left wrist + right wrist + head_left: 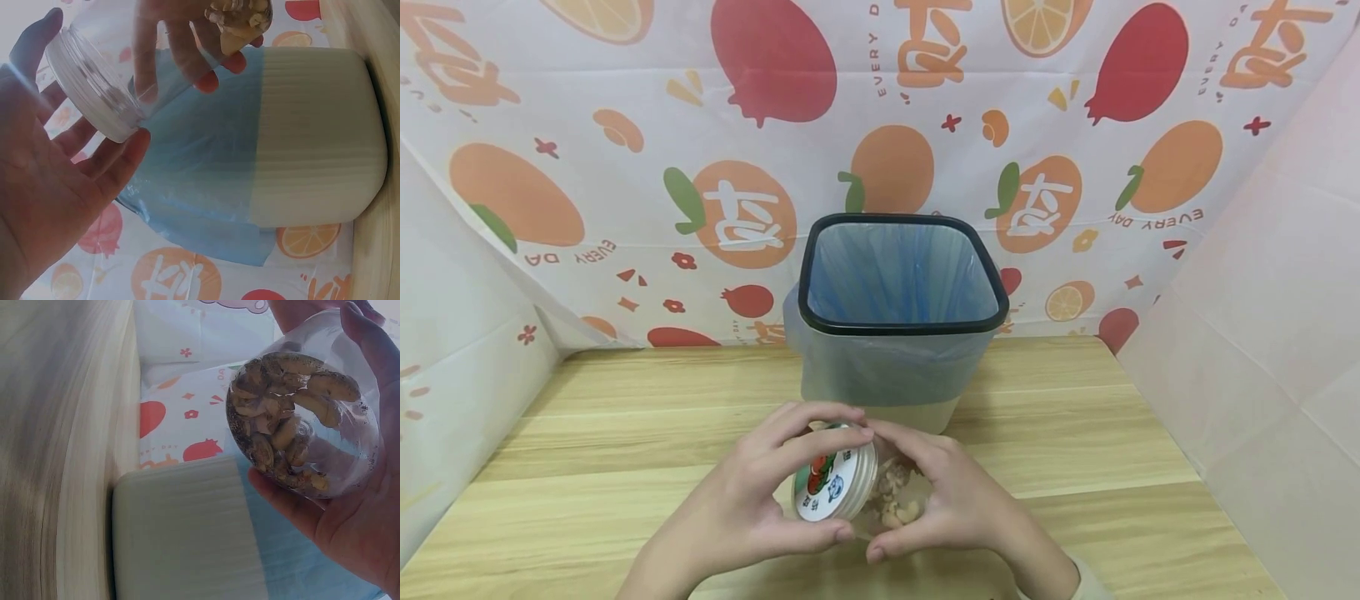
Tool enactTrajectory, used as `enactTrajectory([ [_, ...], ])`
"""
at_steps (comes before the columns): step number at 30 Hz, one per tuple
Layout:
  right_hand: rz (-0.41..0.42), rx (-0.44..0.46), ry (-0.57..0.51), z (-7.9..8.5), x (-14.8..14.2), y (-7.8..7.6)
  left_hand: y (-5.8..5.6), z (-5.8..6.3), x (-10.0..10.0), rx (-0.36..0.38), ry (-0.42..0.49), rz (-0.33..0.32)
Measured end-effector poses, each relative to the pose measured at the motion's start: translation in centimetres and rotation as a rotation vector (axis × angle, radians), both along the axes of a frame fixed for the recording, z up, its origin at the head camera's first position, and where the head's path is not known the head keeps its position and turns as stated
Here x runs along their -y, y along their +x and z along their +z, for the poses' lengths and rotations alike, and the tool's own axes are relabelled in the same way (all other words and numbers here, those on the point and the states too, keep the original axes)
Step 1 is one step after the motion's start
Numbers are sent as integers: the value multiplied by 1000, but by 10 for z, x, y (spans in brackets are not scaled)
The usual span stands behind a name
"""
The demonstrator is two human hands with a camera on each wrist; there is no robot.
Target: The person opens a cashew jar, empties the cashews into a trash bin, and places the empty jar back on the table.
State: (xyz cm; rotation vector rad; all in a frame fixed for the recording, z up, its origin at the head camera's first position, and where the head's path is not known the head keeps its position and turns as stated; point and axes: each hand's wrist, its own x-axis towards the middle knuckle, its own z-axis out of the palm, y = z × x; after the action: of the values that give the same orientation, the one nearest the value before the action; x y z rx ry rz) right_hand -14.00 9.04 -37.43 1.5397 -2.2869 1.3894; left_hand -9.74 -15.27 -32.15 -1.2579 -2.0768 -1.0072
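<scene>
A clear jar [334,447] is held tilted between both hands, above the table in front of a bin. Its round lid [829,485] has a printed label and faces left. My left hand [748,492] has its fingers and thumb around the lid's edge. Around the jar's body curve the fingers and thumb of my right hand [966,500]. Tan pieces that look like peanuts in their shells [325,403] lie gathered at the jar's bottom, seen through it in the right wrist view. In the left wrist view the lid end is by the left palm.
Behind the hands stands a pale bin with a black rim [902,327] and a bluish bag liner [895,275] folded over its outside. The wood-grain table [625,433] ends at a fruit-print cloth [820,167] at the back, with white cloth along both sides.
</scene>
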Motion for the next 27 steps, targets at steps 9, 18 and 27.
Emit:
enactTrajectory([
  [9, 76, 69, 6, 0, -3, -3, 1, 0, 2, 21, -47, -43],
  [18, 262, 160, -3, -2, -8, -8, 3, 2, 1, 64, -48, -146],
  [27, 277, 148, -25, 0, -5, -7, 2, 2, 1, 44, -34, -140],
])
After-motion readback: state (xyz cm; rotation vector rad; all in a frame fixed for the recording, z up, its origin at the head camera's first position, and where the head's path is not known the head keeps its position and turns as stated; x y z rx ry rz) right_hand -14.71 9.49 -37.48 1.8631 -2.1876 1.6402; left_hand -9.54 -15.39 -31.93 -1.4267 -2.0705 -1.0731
